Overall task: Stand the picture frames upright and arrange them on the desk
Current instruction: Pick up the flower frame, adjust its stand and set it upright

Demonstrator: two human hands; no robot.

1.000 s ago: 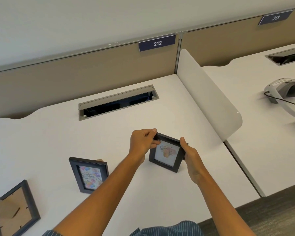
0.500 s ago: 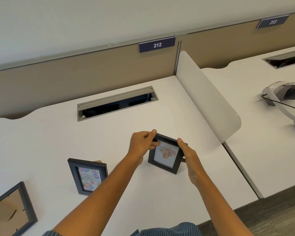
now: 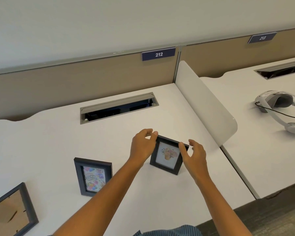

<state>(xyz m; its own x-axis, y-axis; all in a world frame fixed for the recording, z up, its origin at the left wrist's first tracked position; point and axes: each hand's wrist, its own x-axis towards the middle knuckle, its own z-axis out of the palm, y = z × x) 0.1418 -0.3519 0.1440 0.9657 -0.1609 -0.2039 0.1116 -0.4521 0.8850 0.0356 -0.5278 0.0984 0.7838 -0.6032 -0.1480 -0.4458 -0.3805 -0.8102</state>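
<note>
A small black picture frame with a flower print (image 3: 168,155) stands upright on the white desk (image 3: 58,137), right of centre. My left hand (image 3: 142,146) pinches its top left corner with thumb and fingertips. My right hand (image 3: 193,153) hovers at the frame's right edge with fingers spread, holding nothing. A second black frame with a birthday print (image 3: 93,177) stands upright to the left. A third frame (image 3: 14,213) lies face down at the desk's left front, its brown backing and stand showing.
A grey cable slot (image 3: 117,107) is cut into the desk behind the frames. A white divider panel (image 3: 206,103) rises along the desk's right edge. On the neighbouring desk lies a white headset (image 3: 279,106) with a cable. Beige partition with label 212 (image 3: 158,54) at the back.
My right hand has let go of the flower frame's right side and opened. My left fingers have slid back from its top edge to the left corner. The frame now stands on the desk.
</note>
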